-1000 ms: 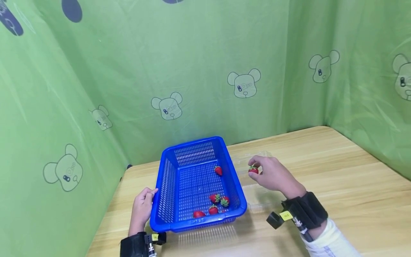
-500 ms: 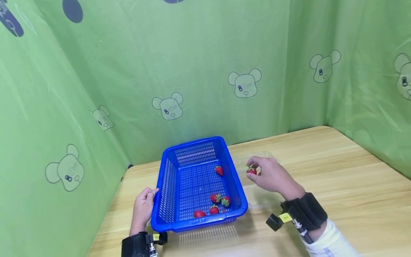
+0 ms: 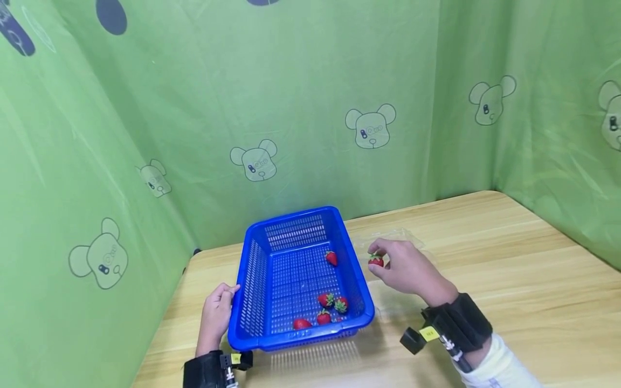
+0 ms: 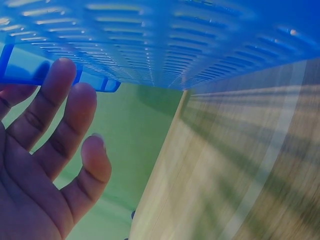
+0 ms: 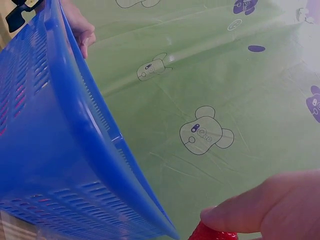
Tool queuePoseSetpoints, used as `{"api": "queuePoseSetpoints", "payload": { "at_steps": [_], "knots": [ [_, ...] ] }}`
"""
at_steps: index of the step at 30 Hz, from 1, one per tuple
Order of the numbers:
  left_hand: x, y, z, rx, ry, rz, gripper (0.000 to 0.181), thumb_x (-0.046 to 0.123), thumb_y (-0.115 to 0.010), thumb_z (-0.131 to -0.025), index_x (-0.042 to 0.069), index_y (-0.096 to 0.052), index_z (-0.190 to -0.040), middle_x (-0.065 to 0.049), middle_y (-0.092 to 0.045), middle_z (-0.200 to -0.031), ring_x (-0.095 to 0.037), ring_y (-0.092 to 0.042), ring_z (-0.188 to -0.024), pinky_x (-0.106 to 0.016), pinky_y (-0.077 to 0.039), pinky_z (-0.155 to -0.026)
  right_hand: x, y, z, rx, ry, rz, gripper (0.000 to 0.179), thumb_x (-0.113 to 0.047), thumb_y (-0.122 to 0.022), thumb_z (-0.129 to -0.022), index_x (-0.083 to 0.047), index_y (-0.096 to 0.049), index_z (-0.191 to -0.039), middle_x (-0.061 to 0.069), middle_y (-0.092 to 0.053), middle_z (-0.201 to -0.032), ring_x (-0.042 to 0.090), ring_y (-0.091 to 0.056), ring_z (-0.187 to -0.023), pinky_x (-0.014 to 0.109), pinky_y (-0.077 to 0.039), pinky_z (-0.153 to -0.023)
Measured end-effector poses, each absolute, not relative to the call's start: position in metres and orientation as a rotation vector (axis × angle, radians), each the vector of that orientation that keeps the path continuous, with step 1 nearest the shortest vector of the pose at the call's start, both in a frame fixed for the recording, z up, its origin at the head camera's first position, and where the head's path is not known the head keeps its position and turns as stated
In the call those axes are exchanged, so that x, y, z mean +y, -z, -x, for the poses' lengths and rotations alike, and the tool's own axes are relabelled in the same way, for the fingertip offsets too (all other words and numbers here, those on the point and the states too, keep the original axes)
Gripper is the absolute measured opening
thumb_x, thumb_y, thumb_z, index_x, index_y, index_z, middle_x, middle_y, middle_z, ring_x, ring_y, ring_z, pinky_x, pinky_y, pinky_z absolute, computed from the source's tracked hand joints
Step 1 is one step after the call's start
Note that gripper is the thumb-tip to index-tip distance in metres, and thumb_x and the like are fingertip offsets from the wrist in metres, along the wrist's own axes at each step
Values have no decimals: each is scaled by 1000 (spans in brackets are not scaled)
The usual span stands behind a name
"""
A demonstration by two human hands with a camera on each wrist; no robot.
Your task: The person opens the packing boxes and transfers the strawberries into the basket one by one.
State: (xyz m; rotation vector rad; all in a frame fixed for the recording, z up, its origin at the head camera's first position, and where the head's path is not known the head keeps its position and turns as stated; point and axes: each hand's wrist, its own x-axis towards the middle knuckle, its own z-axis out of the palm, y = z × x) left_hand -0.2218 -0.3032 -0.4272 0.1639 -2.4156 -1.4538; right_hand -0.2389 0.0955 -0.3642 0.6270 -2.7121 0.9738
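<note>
A blue plastic basket [image 3: 291,339] with slotted walls is tilted toward me, its near end raised off the table. My left hand [image 3: 216,313] holds its left rim; in the left wrist view several fingers [image 4: 82,110] show beneath the rim and the thumb is hidden. Inside, one strawberry [image 3: 331,258] lies by the right wall and several more, including a strawberry [image 3: 323,316], lie at the near end. Just right of the basket, my right hand [image 3: 407,268] pinches a strawberry [image 3: 375,261] between thumb and fingers, above the table and apart from the rim.
A clear plastic container [image 3: 400,234], hard to make out, lies on the wooden table [image 3: 509,258] behind and below my right hand. Green curtains [image 3: 310,97] with bear-head prints hang along the back and both sides.
My right hand has shifted slightly left toward the basket with the strawberry in its fingers. The left hand and the basket stay practically where they were.
</note>
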Motion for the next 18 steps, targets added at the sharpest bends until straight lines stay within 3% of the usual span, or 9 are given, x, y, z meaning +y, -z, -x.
{"api": "queuePoseSetpoints", "payload": {
  "at_steps": [5,12,18],
  "knots": [
    [-301,426,220,-2421,1447,-155,27,16,-43,-100,4,-54,-79,-6,-52,-73,-15,-44,-58,-24,-34,-50,94,365,237,-2722,-985,-614,24,-13,-70,-87,-2,-65,-108,11,-67,-95,13,-61,-70,31,-52,-62],
    [-302,427,223,-2422,1444,-164,26,16,-44,-100,5,-51,-78,-8,-56,-79,-16,-45,-60,-24,-33,-51,90,366,236,-2716,-991,-609,24,-12,-70,-87,-2,-65,-108,11,-67,-95,13,-61,-70,31,-53,-62],
    [-302,426,221,-2424,1460,-174,27,17,-44,-100,4,-52,-78,-4,-46,-67,-16,-44,-57,-24,-34,-51,87,366,234,-2675,-983,-649,23,-12,-71,-86,-2,-65,-106,9,-68,-92,12,-61,-70,30,-52,-61]
  ]
}}
